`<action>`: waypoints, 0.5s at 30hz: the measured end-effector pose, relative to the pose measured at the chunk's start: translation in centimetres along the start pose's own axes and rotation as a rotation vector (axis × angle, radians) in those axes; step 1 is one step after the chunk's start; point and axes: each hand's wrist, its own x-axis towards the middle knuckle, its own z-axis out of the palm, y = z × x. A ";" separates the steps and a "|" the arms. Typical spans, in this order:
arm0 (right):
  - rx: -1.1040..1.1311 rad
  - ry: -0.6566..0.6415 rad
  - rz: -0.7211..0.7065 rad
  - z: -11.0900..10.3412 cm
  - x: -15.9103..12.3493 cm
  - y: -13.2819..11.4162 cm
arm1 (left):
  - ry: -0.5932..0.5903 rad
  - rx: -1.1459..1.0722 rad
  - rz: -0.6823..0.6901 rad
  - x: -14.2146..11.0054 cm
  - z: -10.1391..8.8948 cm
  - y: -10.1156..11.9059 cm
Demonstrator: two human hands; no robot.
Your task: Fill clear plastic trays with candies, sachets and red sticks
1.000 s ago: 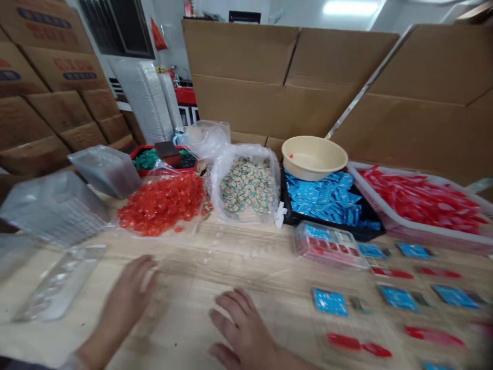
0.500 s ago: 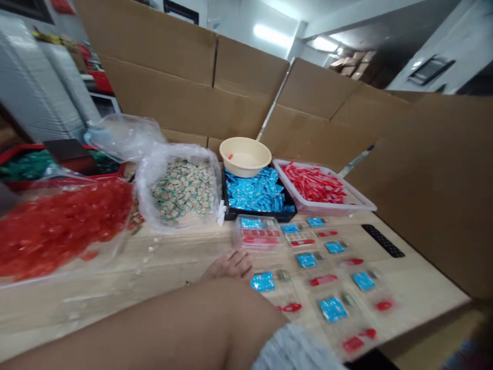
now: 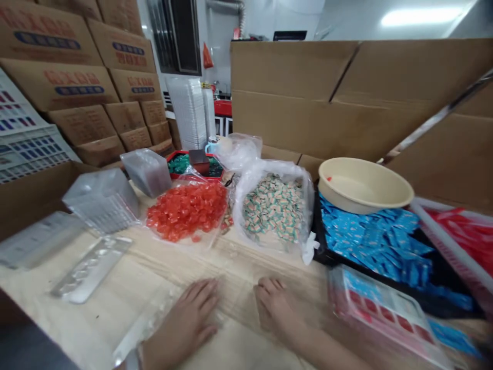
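Note:
My left hand [image 3: 188,318] lies palm down on the wooden table [image 3: 227,262], fingers apart, with nothing visible in it. A clear plastic tray [image 3: 148,321] lies partly under or beside its wrist. To its right, my right hand [image 3: 279,306] rests on the table with its fingers loosely extended and slightly blurred. No held thing shows in it. A stack of clear trays [image 3: 385,313] packed with blue sachets and red pieces stands right of my right forearm. Ahead of the hands is a plastic-lined bin of small green-and-tan packets [image 3: 275,205].
Red wrapped pieces [image 3: 188,208] lie in a clear bag, left of centre. Stacked clear trays [image 3: 102,198] and a single molded tray [image 3: 94,267] are farther left. A cream basin [image 3: 364,180] sits over blue sachets [image 3: 365,236]. Cardboard panels [image 3: 288,113] stand behind.
The view has swung left, bringing the clear tray stacks and cartons into sight. The arm crossing the foreground is gone. Both hands now show side by side on the table.

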 end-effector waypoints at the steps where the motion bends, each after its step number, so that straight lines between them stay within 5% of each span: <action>1: 0.023 -0.026 -0.004 -0.3 0.6 0.2 | 0.011 -0.012 -0.006 -0.1 0.0 0.0; 5: 0.042 -0.102 0.077 -2.3 4.9 2.6 | 0.193 -0.099 -0.075 2.4 -2.1 -1.9; 9: 0.107 -0.030 0.069 -1.9 9.1 4.3 | 0.369 -0.137 -0.392 6.6 -5.0 -6.0; 12: 0.188 -0.052 -0.055 0.1 12.5 2.6 | 0.289 -0.067 -0.601 8.3 -5.3 -7.9; 15: 0.144 -0.069 -0.075 2.7 16.1 -0.3 | 0.207 0.020 -0.671 8.8 -4.0 -8.1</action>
